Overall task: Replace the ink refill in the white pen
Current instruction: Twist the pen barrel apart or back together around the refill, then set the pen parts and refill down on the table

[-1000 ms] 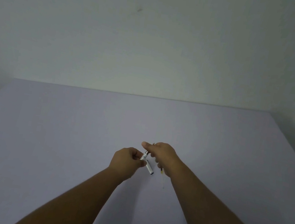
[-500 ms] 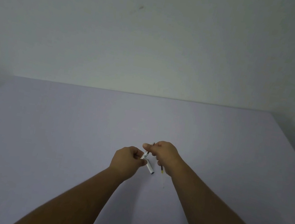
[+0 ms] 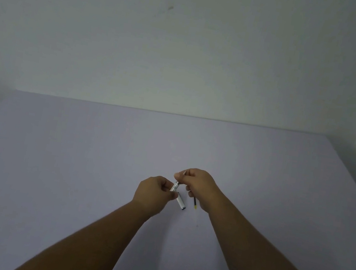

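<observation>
Our left hand (image 3: 155,192) pinches the white pen barrel (image 3: 175,186); our right hand (image 3: 199,186) grips its tip end and 1 dark refill (image 3: 194,201). A white pen piece (image 3: 181,203) pokes out below. We should twist gently above the lilac table (image 3: 75,153).

No text, label, brand, number or sign can be read anywhere in the view. The white pen (image 3: 175,186), pinched between the two hands, is too small and dim for any print on its barrel to be made out. The worktop (image 3: 75,153) around the hands is a plain surface with no lettering on it.
</observation>
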The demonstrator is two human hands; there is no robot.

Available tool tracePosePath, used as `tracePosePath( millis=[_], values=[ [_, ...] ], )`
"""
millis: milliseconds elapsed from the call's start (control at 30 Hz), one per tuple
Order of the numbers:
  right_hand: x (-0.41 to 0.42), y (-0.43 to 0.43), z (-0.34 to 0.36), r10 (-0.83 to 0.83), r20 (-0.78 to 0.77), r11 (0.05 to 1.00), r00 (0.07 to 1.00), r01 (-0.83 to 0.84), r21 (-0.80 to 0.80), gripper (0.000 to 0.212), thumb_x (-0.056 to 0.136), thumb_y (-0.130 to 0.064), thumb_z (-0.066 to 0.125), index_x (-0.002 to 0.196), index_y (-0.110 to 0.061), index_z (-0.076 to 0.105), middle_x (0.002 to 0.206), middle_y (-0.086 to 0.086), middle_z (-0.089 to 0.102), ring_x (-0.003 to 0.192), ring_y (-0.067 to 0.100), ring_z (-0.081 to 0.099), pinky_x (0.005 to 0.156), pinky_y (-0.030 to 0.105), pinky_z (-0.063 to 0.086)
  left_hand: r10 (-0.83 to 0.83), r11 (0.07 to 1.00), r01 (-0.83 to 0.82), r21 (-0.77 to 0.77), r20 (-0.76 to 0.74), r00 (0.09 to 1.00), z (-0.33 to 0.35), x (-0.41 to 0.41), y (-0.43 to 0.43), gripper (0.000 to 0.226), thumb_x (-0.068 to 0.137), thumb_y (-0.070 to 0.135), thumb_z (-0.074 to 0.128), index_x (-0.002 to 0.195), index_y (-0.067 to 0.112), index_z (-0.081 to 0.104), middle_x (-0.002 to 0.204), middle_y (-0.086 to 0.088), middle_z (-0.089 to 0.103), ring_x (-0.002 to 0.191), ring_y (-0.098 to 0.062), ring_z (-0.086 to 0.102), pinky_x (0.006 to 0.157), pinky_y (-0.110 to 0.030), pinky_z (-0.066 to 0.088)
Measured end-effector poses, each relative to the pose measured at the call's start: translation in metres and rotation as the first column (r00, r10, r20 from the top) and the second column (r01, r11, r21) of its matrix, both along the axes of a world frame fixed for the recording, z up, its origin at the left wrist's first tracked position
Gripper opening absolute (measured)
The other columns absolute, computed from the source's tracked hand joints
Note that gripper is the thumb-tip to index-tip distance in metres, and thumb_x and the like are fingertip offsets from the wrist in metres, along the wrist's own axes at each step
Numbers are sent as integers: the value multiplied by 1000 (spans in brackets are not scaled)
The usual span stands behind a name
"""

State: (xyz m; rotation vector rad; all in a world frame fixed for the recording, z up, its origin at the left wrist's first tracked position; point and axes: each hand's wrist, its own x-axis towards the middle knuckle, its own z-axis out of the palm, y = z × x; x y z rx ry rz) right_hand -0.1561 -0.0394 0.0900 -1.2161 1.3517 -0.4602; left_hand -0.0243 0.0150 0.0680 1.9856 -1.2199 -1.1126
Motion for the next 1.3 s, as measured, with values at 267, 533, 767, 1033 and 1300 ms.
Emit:
tracePosePath(
  millis=[267, 533, 767, 1033, 1300],
  values=[
    [8, -4, 0, -35, -80, 999, 996, 34, -21, 19, 78, -29, 72, 80, -12, 65, 72, -6, 63, 60, 10, 50, 56, 22, 40, 0, 1000, 0, -28, 16, 1000, -5, -2, 2, 8, 77, 25, 71, 82, 22, 65, 72, 6, 63, 65, -11, 57, 58, -22, 46],
    [4, -10, -26, -109, -259, 987, 960, 74, -143, 32, 89, -36, 56, 98, -8, 67, 102, 7, 71, 85, 22, 60, 83, 35, 49, 49, 997, -49, 66, 10, 999, -14, 11, 8, 12, 74, 28, 74, 80, 22, 66, 75, 5, 65, 63, -8, 58, 47, -17, 41],
    [10, -1, -71, 102, -673, 946, 733, -281, -162, 29, 82, -29, 63, 100, -6, 63, 106, 16, 66, 101, 32, 61, 83, 36, 49, 112, 991, -105, 78, -95, 989, -26, 21, 16, 9, 73, 24, 75, 74, 23, 66, 73, 6, 65, 69, -11, 61, 68, -29, 53],
    [18, 2, -90, 73, -720, 930, 691, -307, -200, 26, 88, -24, 54, 103, -4, 58, 109, 17, 63, 104, 34, 59, 85, 37, 48, 99, 991, -88, 97, -118, 988, -30, 24, 15, 9, 72, 24, 76, 76, 24, 68, 77, 6, 68, 74, -12, 64, 72, -31, 55],
    [23, -21, -53, -361, 121, 932, 925, 354, 71, 14, 91, -12, 53, 91, -7, 66, 88, 14, 69, 71, 20, 64, 75, 35, 57, 71, 990, -59, 126, -94, 993, -28, 20, 9, 13, 72, 25, 77, 69, 29, 65, 72, 8, 65, 66, -9, 59, 58, -22, 46]
  ],
)
